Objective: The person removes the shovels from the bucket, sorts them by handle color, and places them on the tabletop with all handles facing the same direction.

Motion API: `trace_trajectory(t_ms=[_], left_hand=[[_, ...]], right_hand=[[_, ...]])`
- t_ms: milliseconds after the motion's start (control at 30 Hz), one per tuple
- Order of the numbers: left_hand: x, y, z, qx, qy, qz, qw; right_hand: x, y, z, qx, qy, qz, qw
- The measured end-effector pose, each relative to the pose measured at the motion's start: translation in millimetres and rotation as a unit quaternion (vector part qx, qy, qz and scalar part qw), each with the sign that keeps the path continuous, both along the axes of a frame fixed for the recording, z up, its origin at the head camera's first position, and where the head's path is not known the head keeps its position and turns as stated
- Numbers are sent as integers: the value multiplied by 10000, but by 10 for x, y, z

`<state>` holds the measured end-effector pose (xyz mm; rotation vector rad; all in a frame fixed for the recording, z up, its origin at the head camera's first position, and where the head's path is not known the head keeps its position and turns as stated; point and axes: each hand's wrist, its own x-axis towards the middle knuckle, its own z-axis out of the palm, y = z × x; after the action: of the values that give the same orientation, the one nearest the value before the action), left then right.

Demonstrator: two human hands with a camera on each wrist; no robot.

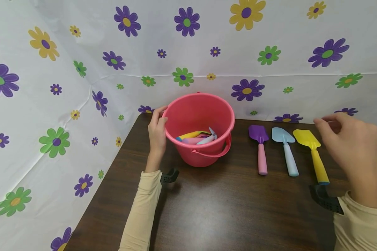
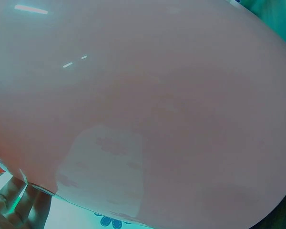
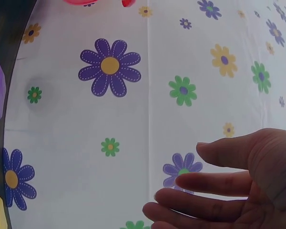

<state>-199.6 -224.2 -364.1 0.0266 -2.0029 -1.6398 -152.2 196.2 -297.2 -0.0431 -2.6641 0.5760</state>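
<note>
A pink bucket (image 1: pixel 198 113) stands at the back of the dark table, its mouth tipped towards me. At its left rim, my left hand (image 1: pixel 157 134) holds on with the thumb over the edge. Inside lie several colourful handled tools (image 1: pixel 193 139), partly hidden. In the left wrist view the bucket's wall (image 2: pixel 171 105) fills the frame, with fingers (image 2: pixel 19 205) at the lower left corner. Over the table's right side hangs my right hand (image 1: pixel 353 146), holding nothing, its fingers loosely extended in the right wrist view. Nearest to it lies a yellow trowel (image 1: pixel 315 157).
Left of the yellow trowel lie a light blue trowel (image 1: pixel 289 157) and a purple-bladed trowel with pink handle (image 1: pixel 262 158), side by side. A white flowered sheet (image 1: pixel 207 42) covers the wall behind and the left side. The bucket's handle (image 1: pixel 221 153) hangs down in front.
</note>
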Motion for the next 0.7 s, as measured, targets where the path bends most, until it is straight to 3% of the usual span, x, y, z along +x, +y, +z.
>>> trace_trajectory(t_ms=[400,700], left_hand=[[0,19,5,-16,-17,-18,10000],[6,6,9,-19,-13,-2,10000]], right_hand=[[97,-154,65,6,675,287,9973],[129,-236,92,29,895,494,9948]])
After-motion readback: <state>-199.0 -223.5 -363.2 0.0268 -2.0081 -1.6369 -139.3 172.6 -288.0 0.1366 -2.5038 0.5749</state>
